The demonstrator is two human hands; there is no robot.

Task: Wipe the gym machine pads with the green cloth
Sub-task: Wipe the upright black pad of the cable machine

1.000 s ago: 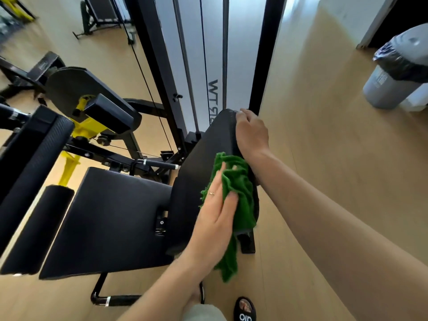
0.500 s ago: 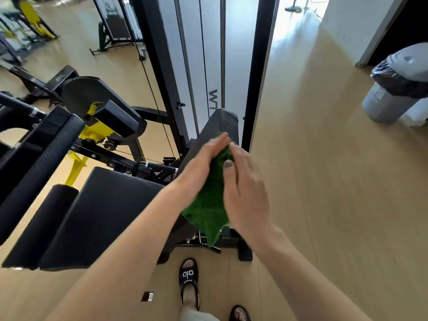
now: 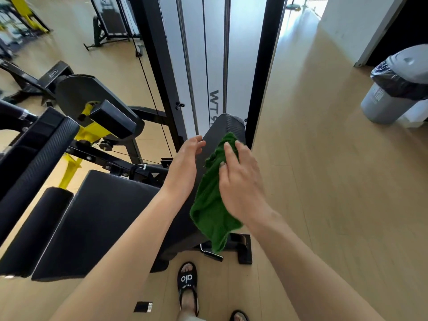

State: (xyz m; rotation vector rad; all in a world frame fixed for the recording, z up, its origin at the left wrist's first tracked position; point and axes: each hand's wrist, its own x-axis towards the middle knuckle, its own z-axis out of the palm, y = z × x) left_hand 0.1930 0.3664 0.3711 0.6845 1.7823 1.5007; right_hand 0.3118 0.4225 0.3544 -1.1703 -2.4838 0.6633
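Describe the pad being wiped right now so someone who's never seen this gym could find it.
Start at the tall white weight-stack column framed by black uprights. Leaning against its base is a narrow black back pad, tilted up from the wide flat seat pad. It is the only pad with the green cloth draped down it, under the right hand.

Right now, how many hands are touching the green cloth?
1. The right hand presses the green cloth against the back pad. The left hand is open beside the cloth, apart from it.
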